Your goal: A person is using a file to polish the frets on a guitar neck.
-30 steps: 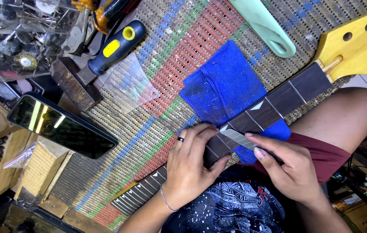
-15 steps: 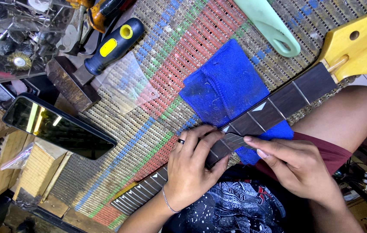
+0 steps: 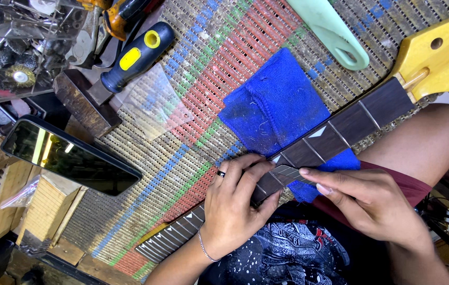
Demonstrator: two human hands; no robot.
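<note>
While the left hand (image 3: 232, 208) pins the guitar neck (image 3: 309, 150), the right hand (image 3: 367, 203) presses a metal strip (image 3: 288, 172).

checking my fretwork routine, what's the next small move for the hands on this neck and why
Probably slide the right hand with its small metal strip along to the next fret toward the yellow headstock. The left hand pins the guitar neck on the blue cloth, and frets beyond look untouched.

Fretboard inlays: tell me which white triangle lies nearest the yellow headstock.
The lone white triangle inlay beside the blue cloth; the others sit down by the hands.
</note>
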